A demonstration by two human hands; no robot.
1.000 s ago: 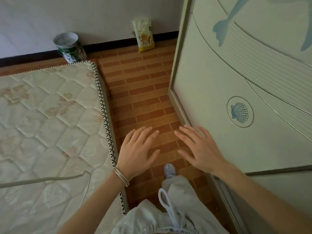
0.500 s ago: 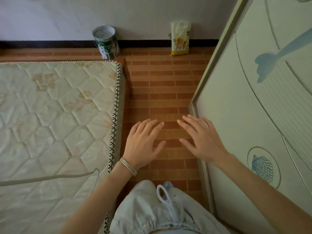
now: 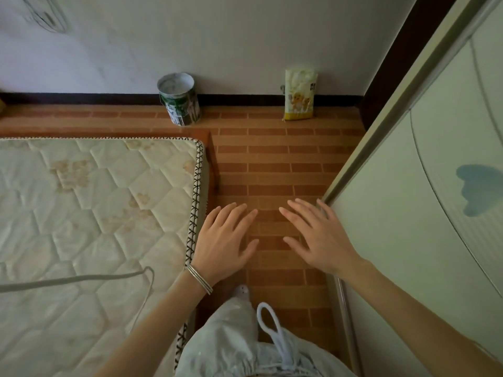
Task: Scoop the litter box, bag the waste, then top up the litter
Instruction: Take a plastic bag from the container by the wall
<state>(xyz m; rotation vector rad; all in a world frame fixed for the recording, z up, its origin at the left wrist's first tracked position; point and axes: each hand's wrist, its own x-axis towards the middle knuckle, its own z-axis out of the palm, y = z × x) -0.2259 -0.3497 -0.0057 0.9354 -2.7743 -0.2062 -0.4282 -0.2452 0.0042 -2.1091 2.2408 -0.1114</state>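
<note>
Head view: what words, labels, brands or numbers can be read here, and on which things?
Tin can: green-and-white print, lettering too blurred to read.
Yellow pouch: cartoon figures and small dark print, too small to read.
Wardrobe door: blue shapes only, no words.

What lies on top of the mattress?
A pale cord lies across the mattress and loops near its right edge. The left forearm covers a part of that edge, so nothing can be told there.

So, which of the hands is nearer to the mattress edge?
Left. The left hand hovers above the floor just beside the edge of the mattress. The right hand is farther to the right, close to the wardrobe door.
</note>
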